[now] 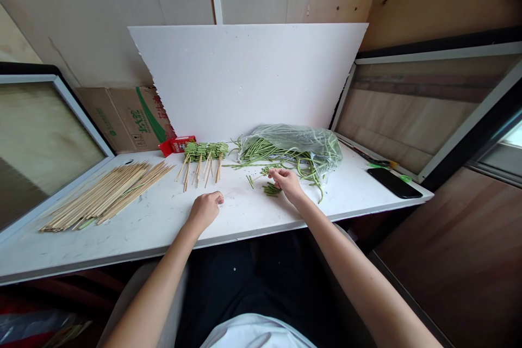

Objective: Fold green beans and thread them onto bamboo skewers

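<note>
My left hand (207, 207) rests on the white table (163, 223) with its fingers curled in a pinch; what they hold is too small to make out. My right hand (286, 181) is closed over a small pile of cut green bean pieces (271, 190), fingers touching them. Just behind lies a clear plastic bag of long green beans (293, 148). Several finished skewers of bean pieces (203, 155) lie at the table's back, left of the bag. A big heap of bare bamboo skewers (109, 193) lies to the left.
A black phone (393, 182) lies at the table's right end. A red packet (178, 144) and a cardboard box (124, 117) sit at the back left. A white board (248, 76) leans against the wall. Framed panels flank both sides.
</note>
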Action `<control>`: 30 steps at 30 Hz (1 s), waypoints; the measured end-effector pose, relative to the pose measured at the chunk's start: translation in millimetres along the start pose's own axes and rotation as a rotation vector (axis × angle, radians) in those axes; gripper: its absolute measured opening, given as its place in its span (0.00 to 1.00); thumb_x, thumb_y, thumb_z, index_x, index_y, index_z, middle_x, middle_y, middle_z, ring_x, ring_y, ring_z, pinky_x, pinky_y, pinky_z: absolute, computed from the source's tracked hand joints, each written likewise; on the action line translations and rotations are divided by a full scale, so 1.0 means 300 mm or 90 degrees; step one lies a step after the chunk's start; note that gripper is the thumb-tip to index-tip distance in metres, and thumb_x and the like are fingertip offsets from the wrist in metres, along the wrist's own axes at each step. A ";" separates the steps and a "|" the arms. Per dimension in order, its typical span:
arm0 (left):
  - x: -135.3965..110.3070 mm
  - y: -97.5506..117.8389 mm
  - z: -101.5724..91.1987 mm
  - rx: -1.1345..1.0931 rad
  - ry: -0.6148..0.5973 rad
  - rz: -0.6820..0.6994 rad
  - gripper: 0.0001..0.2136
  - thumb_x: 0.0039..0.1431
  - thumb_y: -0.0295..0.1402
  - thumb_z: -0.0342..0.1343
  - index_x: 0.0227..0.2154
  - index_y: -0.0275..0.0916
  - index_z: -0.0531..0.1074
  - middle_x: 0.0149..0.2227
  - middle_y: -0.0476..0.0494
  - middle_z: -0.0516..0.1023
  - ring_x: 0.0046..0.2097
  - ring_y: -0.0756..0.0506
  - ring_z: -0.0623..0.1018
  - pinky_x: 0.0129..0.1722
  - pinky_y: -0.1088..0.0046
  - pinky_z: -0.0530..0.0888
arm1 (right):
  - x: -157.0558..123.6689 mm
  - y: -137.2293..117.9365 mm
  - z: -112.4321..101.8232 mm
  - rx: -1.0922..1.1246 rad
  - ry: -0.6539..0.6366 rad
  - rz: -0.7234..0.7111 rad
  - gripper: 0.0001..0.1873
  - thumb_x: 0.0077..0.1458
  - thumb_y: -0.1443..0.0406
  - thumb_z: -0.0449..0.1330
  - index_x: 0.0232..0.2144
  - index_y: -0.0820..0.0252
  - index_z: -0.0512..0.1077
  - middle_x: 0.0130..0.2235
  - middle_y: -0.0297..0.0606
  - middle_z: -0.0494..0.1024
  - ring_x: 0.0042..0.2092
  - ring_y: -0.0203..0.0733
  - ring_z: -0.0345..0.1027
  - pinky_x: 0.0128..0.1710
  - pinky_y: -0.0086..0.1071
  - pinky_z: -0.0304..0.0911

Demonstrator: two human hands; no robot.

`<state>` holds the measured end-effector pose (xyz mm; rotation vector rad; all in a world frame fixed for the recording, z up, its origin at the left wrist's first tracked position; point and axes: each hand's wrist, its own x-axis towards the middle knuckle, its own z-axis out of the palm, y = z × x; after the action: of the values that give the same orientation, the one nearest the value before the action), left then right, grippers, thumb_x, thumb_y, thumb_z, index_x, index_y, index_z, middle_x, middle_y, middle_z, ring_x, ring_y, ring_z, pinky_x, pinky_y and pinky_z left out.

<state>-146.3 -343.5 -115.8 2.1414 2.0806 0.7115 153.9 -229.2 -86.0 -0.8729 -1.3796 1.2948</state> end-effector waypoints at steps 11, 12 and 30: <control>0.000 0.005 0.000 -0.002 -0.001 0.002 0.14 0.59 0.21 0.51 0.35 0.43 0.80 0.36 0.45 0.86 0.40 0.40 0.83 0.39 0.70 0.72 | -0.028 0.022 0.080 -0.021 -0.024 0.002 0.27 0.48 0.42 0.71 0.30 0.62 0.79 0.32 0.41 0.80 0.24 0.32 0.56 0.24 0.31 0.52; 0.000 0.004 0.001 0.002 0.000 -0.003 0.14 0.60 0.22 0.51 0.36 0.44 0.80 0.36 0.45 0.86 0.40 0.40 0.83 0.39 0.70 0.72 | -0.028 0.025 0.089 -0.023 -0.025 -0.001 0.27 0.49 0.42 0.70 0.29 0.62 0.79 0.32 0.41 0.80 0.24 0.32 0.56 0.24 0.31 0.52; -0.005 0.013 -0.001 0.025 0.033 0.045 0.13 0.65 0.25 0.49 0.39 0.44 0.79 0.38 0.46 0.87 0.40 0.41 0.84 0.40 0.70 0.74 | -0.040 -0.001 0.124 -0.072 -0.029 -0.056 0.23 0.52 0.45 0.70 0.30 0.59 0.81 0.36 0.41 0.83 0.39 0.45 0.73 0.40 0.35 0.67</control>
<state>-142.8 -345.2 -114.6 2.2519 2.0698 0.7486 120.7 -249.9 -84.7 -0.8530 -1.5229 1.1857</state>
